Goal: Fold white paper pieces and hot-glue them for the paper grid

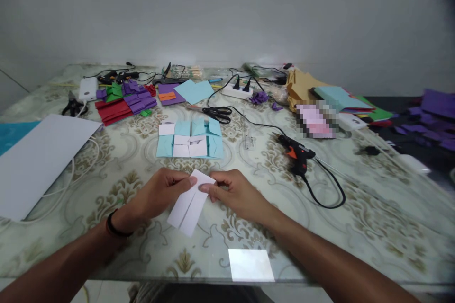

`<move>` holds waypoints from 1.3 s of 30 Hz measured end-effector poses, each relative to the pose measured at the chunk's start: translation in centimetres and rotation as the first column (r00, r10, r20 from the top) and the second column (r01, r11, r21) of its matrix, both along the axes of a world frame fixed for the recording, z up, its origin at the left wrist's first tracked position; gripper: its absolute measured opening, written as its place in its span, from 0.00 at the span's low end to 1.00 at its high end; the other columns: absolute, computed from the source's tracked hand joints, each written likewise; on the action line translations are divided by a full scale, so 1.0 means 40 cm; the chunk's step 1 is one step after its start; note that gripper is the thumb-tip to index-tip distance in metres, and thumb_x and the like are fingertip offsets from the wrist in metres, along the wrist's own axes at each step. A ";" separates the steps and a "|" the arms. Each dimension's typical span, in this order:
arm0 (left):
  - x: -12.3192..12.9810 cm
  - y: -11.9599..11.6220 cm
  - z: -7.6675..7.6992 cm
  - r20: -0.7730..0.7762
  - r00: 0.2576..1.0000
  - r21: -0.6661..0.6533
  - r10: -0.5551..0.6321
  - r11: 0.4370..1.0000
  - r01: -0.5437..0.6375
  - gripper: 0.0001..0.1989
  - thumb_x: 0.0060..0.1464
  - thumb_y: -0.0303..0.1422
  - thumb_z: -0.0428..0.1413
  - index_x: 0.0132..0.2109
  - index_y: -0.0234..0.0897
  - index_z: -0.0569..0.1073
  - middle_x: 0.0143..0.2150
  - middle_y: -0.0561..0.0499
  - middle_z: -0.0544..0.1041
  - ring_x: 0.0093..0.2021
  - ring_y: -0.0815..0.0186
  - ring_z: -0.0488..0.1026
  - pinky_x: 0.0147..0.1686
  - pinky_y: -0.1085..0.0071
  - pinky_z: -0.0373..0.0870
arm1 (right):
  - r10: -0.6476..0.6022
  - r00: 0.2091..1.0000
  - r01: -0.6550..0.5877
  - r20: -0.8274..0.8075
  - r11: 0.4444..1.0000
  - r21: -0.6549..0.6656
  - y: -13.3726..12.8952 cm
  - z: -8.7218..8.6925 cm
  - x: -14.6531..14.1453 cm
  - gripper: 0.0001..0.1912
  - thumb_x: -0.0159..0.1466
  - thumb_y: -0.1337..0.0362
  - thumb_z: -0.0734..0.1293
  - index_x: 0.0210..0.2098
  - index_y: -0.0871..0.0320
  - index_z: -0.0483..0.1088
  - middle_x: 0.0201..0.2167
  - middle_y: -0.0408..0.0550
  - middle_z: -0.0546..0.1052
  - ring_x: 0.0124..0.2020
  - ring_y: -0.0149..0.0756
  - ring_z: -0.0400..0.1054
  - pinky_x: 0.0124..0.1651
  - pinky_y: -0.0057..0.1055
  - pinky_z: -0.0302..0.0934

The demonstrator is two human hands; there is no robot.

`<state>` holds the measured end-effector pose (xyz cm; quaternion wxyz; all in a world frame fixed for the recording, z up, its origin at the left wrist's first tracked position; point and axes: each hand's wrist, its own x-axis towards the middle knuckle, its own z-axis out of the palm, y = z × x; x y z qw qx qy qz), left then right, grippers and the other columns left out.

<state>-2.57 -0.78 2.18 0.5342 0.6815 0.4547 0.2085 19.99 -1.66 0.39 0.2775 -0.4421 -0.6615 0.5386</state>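
Note:
A folded white paper (187, 208) with a lengthwise seam is held slanted above the table. My left hand (165, 192) pinches its upper left edge between thumb and fingers, and my right hand (231, 192) pinches the upper right edge. Just beyond the hands lie folded light blue papers (165, 146) and folded white papers (182, 149), set side by side in a block. Nearer the front edge, to the right of the held paper, a flat white rectangle (250, 265) rests on the table.
Black scissors (217, 113) and a white power strip (237, 91) lie behind the block. A black glue gun (297, 154) with its cord sits right. Large white sheets (46, 165) lie left. Red folded papers (115, 111) and a coloured paper stack (343, 99) stand farther back.

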 end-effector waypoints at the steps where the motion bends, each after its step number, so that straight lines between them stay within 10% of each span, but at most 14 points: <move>1: -0.001 0.000 0.001 0.013 1.000 -0.016 -0.004 1.000 0.005 0.25 0.67 0.47 0.51 0.28 0.34 0.73 0.23 0.56 0.58 0.24 0.71 0.53 0.22 0.73 0.49 | 0.000 1.000 0.000 0.005 1.000 0.005 0.000 0.000 0.000 0.22 0.69 0.51 0.69 0.23 0.57 0.69 0.20 0.39 0.67 0.23 0.29 0.58 0.28 0.28 0.50; 8: -0.004 0.002 -0.005 0.010 1.000 -0.009 -0.024 1.000 0.024 0.25 0.67 0.47 0.51 0.25 0.36 0.62 0.25 0.57 0.53 0.26 0.71 0.51 0.25 0.72 0.48 | -0.036 0.999 0.039 -0.026 0.994 0.106 0.000 0.008 -0.001 0.24 0.73 0.50 0.64 0.25 0.58 0.68 0.23 0.41 0.72 0.26 0.30 0.62 0.31 0.28 0.54; 29: 0.016 -0.030 0.001 -0.054 0.998 0.180 -0.030 0.983 0.039 0.14 0.67 0.38 0.53 0.36 0.36 0.77 0.25 0.55 0.71 0.26 0.69 0.64 0.26 0.73 0.56 | -0.038 0.979 0.045 -0.202 0.999 0.029 -0.009 0.000 -0.022 0.03 0.57 0.70 0.68 0.29 0.56 0.70 0.26 0.39 0.71 0.29 0.30 0.63 0.35 0.28 0.58; 39: -0.028 0.006 0.002 0.099 0.980 0.187 0.170 0.965 -0.186 0.17 0.66 0.43 0.57 0.33 0.35 0.75 0.25 0.55 0.68 0.27 0.70 0.61 0.27 0.73 0.57 | -0.144 0.965 0.149 -0.221 0.989 0.007 0.023 0.002 0.004 0.03 0.58 0.66 0.69 0.30 0.56 0.70 0.25 0.39 0.70 0.28 0.30 0.62 0.35 0.29 0.58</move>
